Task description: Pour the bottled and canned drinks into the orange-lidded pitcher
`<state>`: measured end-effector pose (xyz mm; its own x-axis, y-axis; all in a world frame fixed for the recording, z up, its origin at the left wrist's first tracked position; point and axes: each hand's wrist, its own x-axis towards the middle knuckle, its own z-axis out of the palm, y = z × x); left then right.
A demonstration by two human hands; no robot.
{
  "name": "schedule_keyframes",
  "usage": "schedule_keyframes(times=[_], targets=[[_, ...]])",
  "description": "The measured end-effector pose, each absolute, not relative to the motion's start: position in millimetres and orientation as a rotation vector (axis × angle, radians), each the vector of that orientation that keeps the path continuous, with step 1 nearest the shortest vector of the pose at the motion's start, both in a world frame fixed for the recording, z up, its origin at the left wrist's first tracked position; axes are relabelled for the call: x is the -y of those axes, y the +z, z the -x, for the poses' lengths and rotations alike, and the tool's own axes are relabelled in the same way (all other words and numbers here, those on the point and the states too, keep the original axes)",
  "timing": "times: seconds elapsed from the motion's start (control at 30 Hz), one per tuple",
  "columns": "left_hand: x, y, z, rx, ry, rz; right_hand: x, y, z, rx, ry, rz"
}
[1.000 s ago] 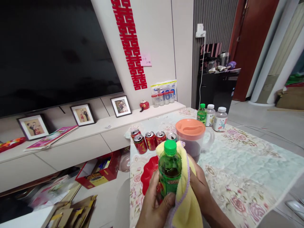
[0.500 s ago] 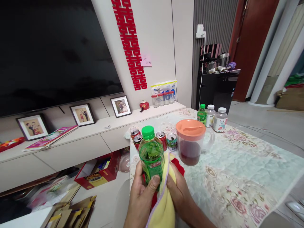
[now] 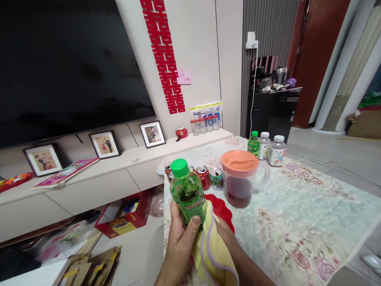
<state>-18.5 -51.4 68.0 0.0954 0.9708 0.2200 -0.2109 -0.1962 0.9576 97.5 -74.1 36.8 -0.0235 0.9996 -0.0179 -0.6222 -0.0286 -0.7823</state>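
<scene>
My left hand is wrapped round a green plastic drink bottle with a green cap, tilted a little to the left. Some dark liquid shows inside it. A yellow cloth with purple edging lies against the bottle's right side, and my right hand grips it from behind; most of those fingers are hidden by the cloth. Under my hands is a red scalloped tray, partly covered. Just beyond the bottle stand several drink cans, and to their right a clear pitcher of dark liquid with an orange lid.
Several bottles stand at the far edge of the flowered tablecloth. Left of the table, a red box and flattened cardboard lie on the floor. Picture frames line the long cabinet below the television.
The bottle has tipped and shifted slightly left. The cloth has folded over and slid lower along its right side with my right hand, and more of the red tray shows.
</scene>
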Motion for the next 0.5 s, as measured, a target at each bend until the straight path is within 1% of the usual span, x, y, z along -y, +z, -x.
schedule_keyframes(times=[0.13, 0.33, 0.5], targets=[[46.2, 69.4, 20.1, -0.881, 1.341, -1.288, 76.8, 40.7, -98.6, 0.737, 1.459, 0.794], [41.3, 75.8, 22.4, -0.981, 1.350, -1.254, 75.6, 30.5, -99.9, 0.724, 1.487, 0.750], [42.3, 80.7, 25.8, -0.863, 1.325, -1.162, 79.1, 34.4, -106.6, 0.814, 1.498, 0.744]])
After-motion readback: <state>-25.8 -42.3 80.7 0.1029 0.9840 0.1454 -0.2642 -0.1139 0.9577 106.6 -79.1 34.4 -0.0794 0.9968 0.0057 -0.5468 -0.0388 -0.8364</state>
